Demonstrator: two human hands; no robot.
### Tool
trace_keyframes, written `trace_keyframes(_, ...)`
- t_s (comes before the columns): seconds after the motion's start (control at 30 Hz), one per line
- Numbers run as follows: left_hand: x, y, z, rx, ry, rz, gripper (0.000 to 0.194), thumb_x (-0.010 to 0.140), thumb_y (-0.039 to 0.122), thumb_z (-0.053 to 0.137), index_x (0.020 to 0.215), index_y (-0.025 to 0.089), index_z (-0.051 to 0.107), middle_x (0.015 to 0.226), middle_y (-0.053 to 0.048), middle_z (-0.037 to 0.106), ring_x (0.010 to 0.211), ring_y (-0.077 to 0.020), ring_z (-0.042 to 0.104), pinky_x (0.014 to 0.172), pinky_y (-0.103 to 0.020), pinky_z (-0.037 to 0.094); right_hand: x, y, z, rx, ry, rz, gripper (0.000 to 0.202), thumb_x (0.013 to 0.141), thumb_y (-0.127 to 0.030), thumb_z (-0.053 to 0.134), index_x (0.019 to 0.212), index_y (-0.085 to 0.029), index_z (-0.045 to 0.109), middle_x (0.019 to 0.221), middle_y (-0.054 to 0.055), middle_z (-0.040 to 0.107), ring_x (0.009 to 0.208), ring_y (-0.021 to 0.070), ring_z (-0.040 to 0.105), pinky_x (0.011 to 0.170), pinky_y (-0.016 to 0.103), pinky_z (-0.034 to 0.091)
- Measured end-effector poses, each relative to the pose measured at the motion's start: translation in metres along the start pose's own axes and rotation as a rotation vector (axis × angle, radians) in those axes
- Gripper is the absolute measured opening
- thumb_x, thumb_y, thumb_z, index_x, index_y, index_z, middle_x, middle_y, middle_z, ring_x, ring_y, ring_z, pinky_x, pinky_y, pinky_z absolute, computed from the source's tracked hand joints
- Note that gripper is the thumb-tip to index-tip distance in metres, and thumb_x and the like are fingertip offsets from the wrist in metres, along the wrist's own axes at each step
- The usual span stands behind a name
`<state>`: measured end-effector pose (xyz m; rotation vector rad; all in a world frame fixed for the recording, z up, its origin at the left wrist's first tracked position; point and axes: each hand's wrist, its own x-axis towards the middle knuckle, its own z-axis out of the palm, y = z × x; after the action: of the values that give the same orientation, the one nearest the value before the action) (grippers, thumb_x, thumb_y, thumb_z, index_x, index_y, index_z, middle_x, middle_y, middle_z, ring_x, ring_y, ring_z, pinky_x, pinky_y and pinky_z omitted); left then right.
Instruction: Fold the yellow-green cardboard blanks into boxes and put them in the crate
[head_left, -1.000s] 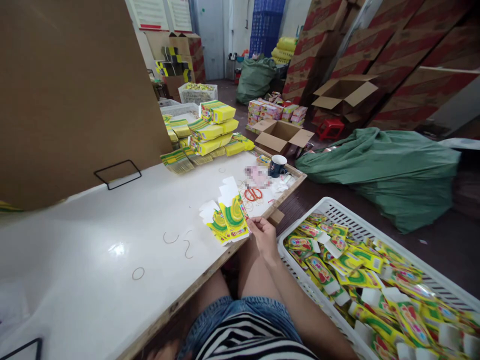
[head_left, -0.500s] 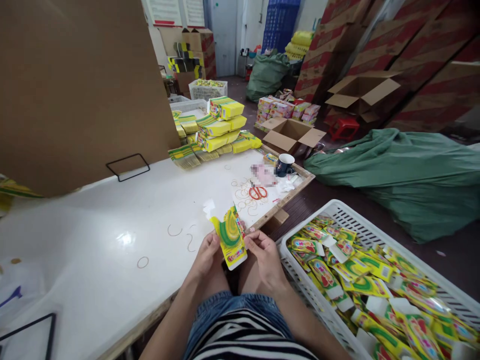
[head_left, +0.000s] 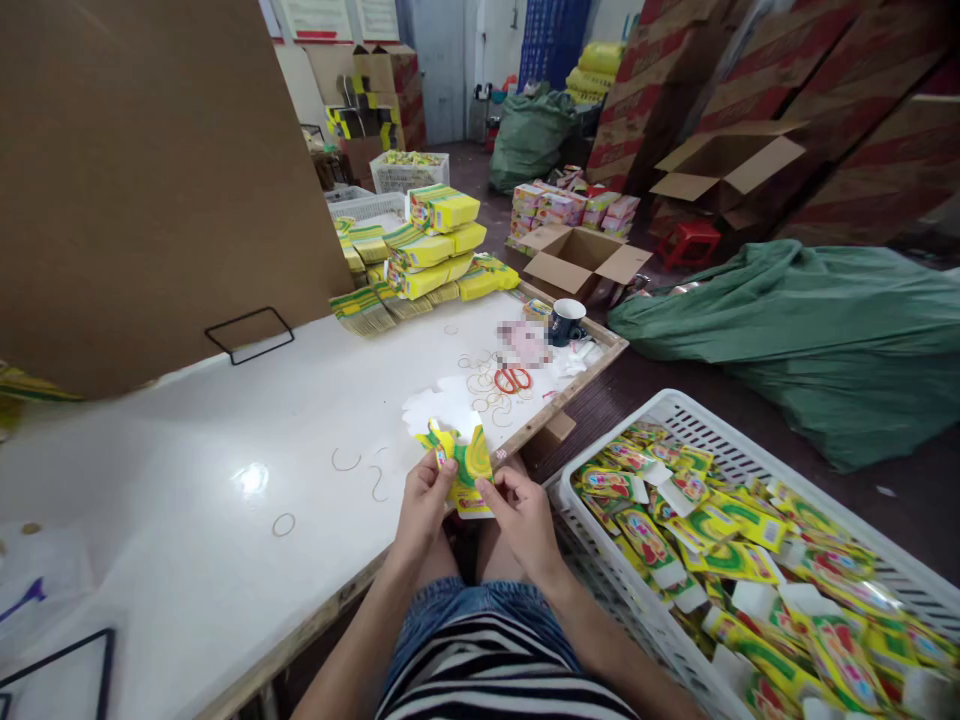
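On the left is a white table. Next comes the left hand, its thumb and fingers pinching the left side of a small yellow box. The box is between the hands, at the table's near edge. Then the right hand pinches its lower right side. A second ago only the right hand was on it. Now both hold it, so it seems steadier for the work. Far right, a white basket holds many little boxes.
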<state>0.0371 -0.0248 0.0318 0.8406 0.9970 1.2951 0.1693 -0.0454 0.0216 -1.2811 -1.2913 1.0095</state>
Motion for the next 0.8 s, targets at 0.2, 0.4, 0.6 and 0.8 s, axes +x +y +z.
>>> trace_keyframes(0.2,-0.012,0.008,0.007,0.137,0.032,0.156,0.058,0.081,0.03,0.069,0.124,0.026,0.03,0.088,0.0,0.07,0.077,-0.0143,0.068,0.07,-0.025,0.051,0.006,0.008,-0.01,-0.027,-0.038,-0.051,0.021,0.084,-0.036,0.064,0.096,-0.019,0.064,0.087,0.004,0.067,0.075,0.017,0.059,0.067,0.027,0.048)
trace_keyframes(0.4,-0.018,0.016,0.002,0.233,-0.202,0.075,0.052,0.086,0.03,0.064,0.129,0.022,0.036,0.088,-0.003,0.066,0.077,-0.0149,0.065,0.07,-0.026,0.051,0.022,-0.006,-0.032,0.244,-0.284,-0.061,0.046,0.088,-0.035,0.061,0.131,-0.024,0.049,0.098,0.004,0.065,0.078,0.015,0.063,0.066,0.025,0.051)
trace_keyframes(0.6,-0.02,0.019,0.003,0.214,-0.358,-0.024,0.036,0.083,0.029,0.069,0.11,0.02,0.048,0.088,-0.004,0.069,0.072,-0.0146,0.066,0.068,-0.025,0.052,0.029,-0.009,-0.05,0.227,-0.394,-0.061,0.02,0.09,-0.037,0.059,0.097,-0.018,0.062,0.081,0.002,0.062,0.073,0.0143,0.059,0.064,0.024,0.047)
trace_keyframes(0.8,-0.019,0.009,0.01,0.106,-0.32,-0.132,0.068,0.079,0.029,0.073,0.132,0.026,0.031,0.101,-0.006,0.071,0.083,-0.0186,0.07,0.074,-0.029,0.054,0.032,0.002,-0.051,0.214,-0.253,-0.092,0.023,0.089,-0.038,0.062,0.106,-0.022,0.062,0.085,0.003,0.064,0.076,0.0163,0.061,0.069,0.027,0.049)
